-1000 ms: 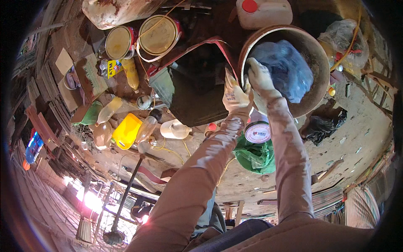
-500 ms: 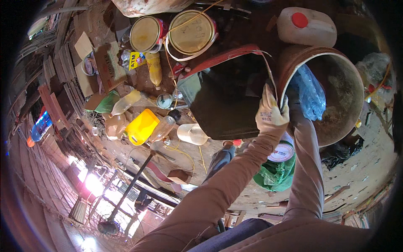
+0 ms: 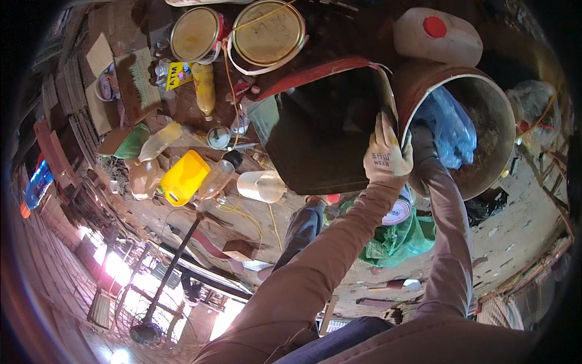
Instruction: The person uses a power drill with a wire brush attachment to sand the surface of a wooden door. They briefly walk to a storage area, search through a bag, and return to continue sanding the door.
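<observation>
My left hand [image 3: 387,156] wears a pale glove with print on its back. Its fingers lie along the inner side of a wide black container [image 3: 321,133] with a red outer wall, and its thumb hooks over the edge, gripping the rim. Beside it a large brownish drum [image 3: 509,103] lies tipped with its mouth toward me. My right arm reaches into that mouth; my right hand [image 3: 422,138] is in deep shade there, next to a crumpled blue plastic bag [image 3: 451,136], and its fingers are hidden.
A white jug with a red cap [image 3: 438,45] stands behind the drum. Two lidded pails [image 3: 268,33] are at the back left. A yellow jerrycan [image 3: 187,177], bottles and a white tub [image 3: 260,185] litter the left. Green netting [image 3: 400,242] lies below my arms.
The whole view has shifted slightly, so most things sit a little further left and up. My right hand has gone a bit deeper into the drum beside the blue bag; my left keeps its hold.
</observation>
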`<state>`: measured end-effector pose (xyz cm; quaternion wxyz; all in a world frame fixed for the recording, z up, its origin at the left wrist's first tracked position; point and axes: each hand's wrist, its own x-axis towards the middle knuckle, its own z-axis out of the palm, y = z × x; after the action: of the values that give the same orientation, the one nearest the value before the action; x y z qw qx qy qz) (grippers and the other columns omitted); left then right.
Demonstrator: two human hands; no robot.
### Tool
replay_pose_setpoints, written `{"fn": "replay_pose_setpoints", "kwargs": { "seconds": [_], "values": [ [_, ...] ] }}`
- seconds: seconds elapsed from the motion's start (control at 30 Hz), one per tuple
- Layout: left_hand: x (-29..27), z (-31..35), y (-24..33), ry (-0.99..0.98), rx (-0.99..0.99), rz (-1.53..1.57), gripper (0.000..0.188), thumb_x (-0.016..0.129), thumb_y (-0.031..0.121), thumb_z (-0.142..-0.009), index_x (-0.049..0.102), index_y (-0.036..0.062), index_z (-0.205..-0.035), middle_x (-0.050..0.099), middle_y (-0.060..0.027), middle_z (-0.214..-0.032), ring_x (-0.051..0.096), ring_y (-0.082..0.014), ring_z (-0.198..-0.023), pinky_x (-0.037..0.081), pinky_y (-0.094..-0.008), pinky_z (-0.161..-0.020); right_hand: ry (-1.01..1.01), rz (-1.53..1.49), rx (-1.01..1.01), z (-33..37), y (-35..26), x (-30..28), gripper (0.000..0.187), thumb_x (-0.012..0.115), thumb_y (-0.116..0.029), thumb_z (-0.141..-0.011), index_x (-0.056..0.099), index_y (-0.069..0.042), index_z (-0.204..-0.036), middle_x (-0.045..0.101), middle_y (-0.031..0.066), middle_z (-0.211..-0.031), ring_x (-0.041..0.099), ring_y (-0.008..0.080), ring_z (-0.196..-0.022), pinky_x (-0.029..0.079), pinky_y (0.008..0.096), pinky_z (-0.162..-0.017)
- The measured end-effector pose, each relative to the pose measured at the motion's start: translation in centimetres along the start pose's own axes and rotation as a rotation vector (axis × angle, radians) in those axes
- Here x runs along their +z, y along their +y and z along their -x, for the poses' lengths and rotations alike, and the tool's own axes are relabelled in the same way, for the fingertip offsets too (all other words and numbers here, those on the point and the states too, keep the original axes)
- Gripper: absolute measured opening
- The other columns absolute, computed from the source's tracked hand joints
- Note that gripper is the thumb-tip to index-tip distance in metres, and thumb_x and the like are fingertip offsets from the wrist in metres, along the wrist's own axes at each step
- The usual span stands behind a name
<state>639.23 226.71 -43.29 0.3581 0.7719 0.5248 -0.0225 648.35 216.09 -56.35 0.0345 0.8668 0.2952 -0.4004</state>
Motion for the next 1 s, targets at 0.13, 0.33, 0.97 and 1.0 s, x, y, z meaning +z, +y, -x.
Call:
{"fn": "replay_pose_setpoints", "kwargs": {
  "seconds": [0.13, 0.33, 0.97, 1.0],
  "values": [
    [1.0, 0.2, 0.8, 0.024, 0.047, 0.013, 0.073, 0.062, 0.031, -0.081, 0.032, -0.0089, -0.135, 0.044, -0.0272, -0.133, 0.054, -0.0398, -0.110, 0.048, -0.0413, -0.092, 0.065, -0.023, 0.053, 0.7, 1.6, -1.3, 0.034, 0.063, -0.014, -0.077, 0.063, -0.005, -0.110, 0.064, 0.0211, -0.108, 0.061, 0.0366, -0.101, 0.047, 0.0419, -0.087],
    [-0.1, -0.3, 1.2, -0.070, -0.048, 0.095, 0.076, 0.064, 0.026, -0.084, 0.026, -0.0079, -0.139, 0.043, -0.0297, -0.133, 0.049, -0.0421, -0.118, 0.043, -0.0415, -0.098, 0.093, -0.122, 0.111, 0.4, 0.1, -0.7, 0.034, 0.063, -0.013, -0.077, 0.063, -0.006, -0.110, 0.064, 0.0207, -0.108, 0.062, 0.0362, -0.101, 0.047, 0.0416, -0.087],
    [1.5, -0.1, 0.1, 0.062, 0.123, 0.077, 0.080, 0.064, 0.016, -0.077, 0.022, -0.0092, -0.141, 0.041, -0.0307, -0.134, 0.046, -0.0421, -0.121, 0.041, -0.0425, -0.100, 0.126, -0.627, 0.430, -2.2, -1.3, -1.1, 0.035, 0.063, -0.012, -0.077, 0.063, -0.006, -0.111, 0.064, 0.0194, -0.108, 0.062, 0.0347, -0.101, 0.048, 0.0409, -0.087],
    [1.7, 0.0, 0.2, 0.050, 0.104, 0.054, 0.081, 0.065, 0.016, -0.077, 0.022, -0.0090, -0.141, 0.041, -0.0306, -0.134, 0.046, -0.0420, -0.122, 0.041, -0.0424, -0.100, 0.142, -0.716, 0.437, -1.7, -0.7, -1.3, 0.035, 0.063, -0.012, -0.077, 0.063, -0.006, -0.111, 0.064, 0.0193, -0.108, 0.062, 0.0346, -0.101, 0.048, 0.0409, -0.087]
  ]
}}
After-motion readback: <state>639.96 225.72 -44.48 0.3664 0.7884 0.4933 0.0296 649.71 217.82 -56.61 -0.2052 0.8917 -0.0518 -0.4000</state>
